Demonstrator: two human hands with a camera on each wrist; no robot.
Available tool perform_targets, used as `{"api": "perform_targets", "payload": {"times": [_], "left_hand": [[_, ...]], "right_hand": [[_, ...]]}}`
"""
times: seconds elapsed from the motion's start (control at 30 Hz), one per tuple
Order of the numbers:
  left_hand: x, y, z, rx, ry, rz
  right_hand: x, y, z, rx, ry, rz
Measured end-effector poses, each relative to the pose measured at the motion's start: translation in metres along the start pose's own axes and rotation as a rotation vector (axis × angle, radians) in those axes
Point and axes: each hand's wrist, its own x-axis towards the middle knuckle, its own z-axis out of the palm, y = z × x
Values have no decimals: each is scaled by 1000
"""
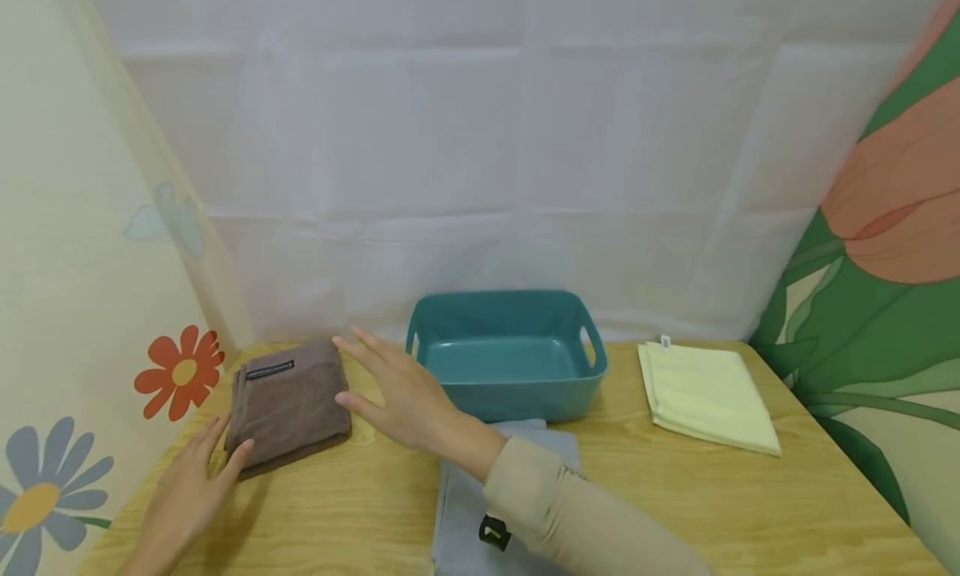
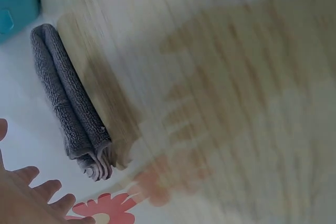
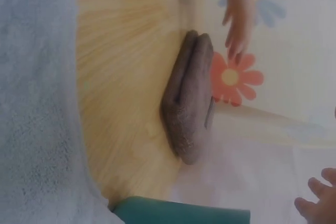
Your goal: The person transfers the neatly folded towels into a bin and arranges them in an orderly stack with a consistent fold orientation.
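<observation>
A folded brown towel [image 1: 292, 409] with a dark label lies at the left of the table. My left hand [image 1: 187, 488] is at its near left corner, fingers spread and loosely bent. Beyond the towel's right side hovers my right hand [image 1: 405, 401], thumb and fingers stretched toward it. In the left wrist view, a gap shows between the left fingers [image 2: 50, 187] and the towel's layered edge [image 2: 68, 98]. The right wrist view also has the brown towel [image 3: 189, 98] apart from both hands. Neither hand holds anything.
A teal basket [image 1: 517, 401] with handle holes stands at the back middle. In front of it lies a grey-blue towel [image 1: 468, 518], partly under the right forearm. A folded pale yellow towel [image 1: 708, 397] is at the right. Flower-patterned panels flank the wooden table.
</observation>
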Motion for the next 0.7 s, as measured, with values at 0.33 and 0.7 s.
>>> {"api": "perform_targets", "payload": {"times": [0.33,0.7], "left_hand": [[20,1,-7,-93,-93,-61],[27,-2,-9,-237,-141,-189]], "right_hand": [[24,-2,15,43,27,5],[35,-2,57,116,-6,178]]}}
